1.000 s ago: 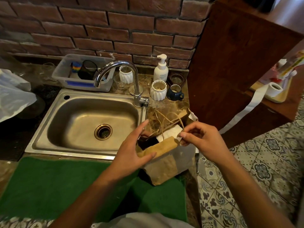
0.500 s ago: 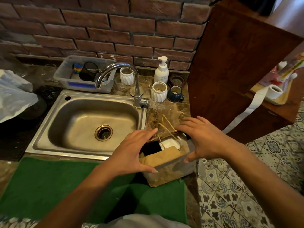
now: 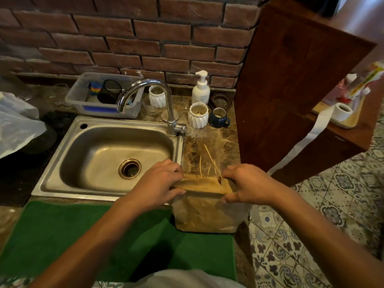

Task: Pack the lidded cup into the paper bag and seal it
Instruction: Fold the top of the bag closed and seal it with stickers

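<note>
A brown paper bag (image 3: pixel 205 215) stands upright on the right end of a green mat (image 3: pixel 83 235), just right of the sink. Its top is folded over flat, and its thin string handles (image 3: pixel 209 161) stick up behind the fold. My left hand (image 3: pixel 160 181) pinches the left end of the folded top, thumb in front and fingers behind. My right hand (image 3: pixel 247 183) pinches the right end the same way. The lidded cup is hidden; nothing of the bag's inside shows.
A steel sink (image 3: pixel 112 154) with a curved tap (image 3: pixel 153 98) lies left of the bag. Behind it stand a soap pump bottle (image 3: pixel 200 90), two white ribbed pots (image 3: pixel 197 115), a blue mug (image 3: pixel 218 118) and a plastic tub (image 3: pixel 104 98). A wooden panel (image 3: pixel 291 90) rises at the right.
The bag's mouth was open, with a dark and a white thing showing inside. Both hands have come to the two ends of the top, and the top now lies folded shut.
</note>
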The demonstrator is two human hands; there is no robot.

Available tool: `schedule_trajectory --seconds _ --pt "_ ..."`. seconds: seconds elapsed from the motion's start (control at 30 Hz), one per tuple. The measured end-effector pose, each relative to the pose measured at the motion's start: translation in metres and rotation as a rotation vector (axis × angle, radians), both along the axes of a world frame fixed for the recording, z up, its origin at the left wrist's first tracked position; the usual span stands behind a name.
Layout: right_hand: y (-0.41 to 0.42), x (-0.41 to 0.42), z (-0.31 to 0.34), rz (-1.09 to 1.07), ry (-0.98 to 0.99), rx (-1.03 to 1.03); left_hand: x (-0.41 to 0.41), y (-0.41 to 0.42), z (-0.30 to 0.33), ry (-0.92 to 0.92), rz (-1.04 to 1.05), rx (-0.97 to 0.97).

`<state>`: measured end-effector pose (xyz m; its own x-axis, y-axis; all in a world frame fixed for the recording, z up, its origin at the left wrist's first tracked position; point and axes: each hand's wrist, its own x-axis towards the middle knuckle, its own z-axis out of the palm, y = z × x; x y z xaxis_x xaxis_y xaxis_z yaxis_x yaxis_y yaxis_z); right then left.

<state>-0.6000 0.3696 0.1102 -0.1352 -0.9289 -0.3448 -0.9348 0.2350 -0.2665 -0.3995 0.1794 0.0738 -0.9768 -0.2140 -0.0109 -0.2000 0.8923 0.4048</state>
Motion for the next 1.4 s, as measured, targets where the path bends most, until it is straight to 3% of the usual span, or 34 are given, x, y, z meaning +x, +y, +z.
schedule_trajectory --seconds 0.23,0.3,0.37,0.43,0.53,0.6,0.9,1.07,1.13,1.23,1.4 --pt "0.004 0.014 0.003 -0.154 -0.193 -0.027 -0.013 -0.013 0.005 0.083 0.038 -0.063" --pt "0.005 0.023 0.000 -0.265 -0.190 -0.103 -0.015 -0.008 0.006 0.160 0.166 -0.046" --pt "0.004 0.035 -0.006 -0.409 -0.161 -0.200 -0.012 0.007 0.010 0.266 0.479 0.099" --pt "0.003 0.047 -0.014 -0.560 -0.184 -0.301 -0.004 0.029 0.009 0.280 0.697 0.364" --pt "-0.003 0.073 -0.025 -0.657 -0.219 -0.407 0.006 0.066 0.005 0.092 0.670 0.833" --pt "-0.009 0.092 -0.032 -0.666 -0.284 -0.455 0.012 0.078 -0.007 0.045 0.646 0.947" --pt "-0.038 0.118 -0.045 -0.969 -0.901 -0.544 0.030 0.055 -0.011 0.116 0.472 0.974" --pt "-0.039 0.115 -0.042 -1.073 -1.283 -0.506 0.033 0.034 -0.020 0.027 0.531 0.795" --pt "-0.026 0.113 -0.035 -1.002 -1.257 -0.500 0.032 0.029 -0.022 0.002 0.534 0.719" --pt "0.010 0.100 -0.016 -0.855 -0.873 -0.555 0.029 0.021 -0.024 -0.018 0.513 0.664" --pt "0.034 0.038 0.006 -0.830 -0.454 -0.773 0.024 -0.002 -0.018 -0.103 0.422 0.565"
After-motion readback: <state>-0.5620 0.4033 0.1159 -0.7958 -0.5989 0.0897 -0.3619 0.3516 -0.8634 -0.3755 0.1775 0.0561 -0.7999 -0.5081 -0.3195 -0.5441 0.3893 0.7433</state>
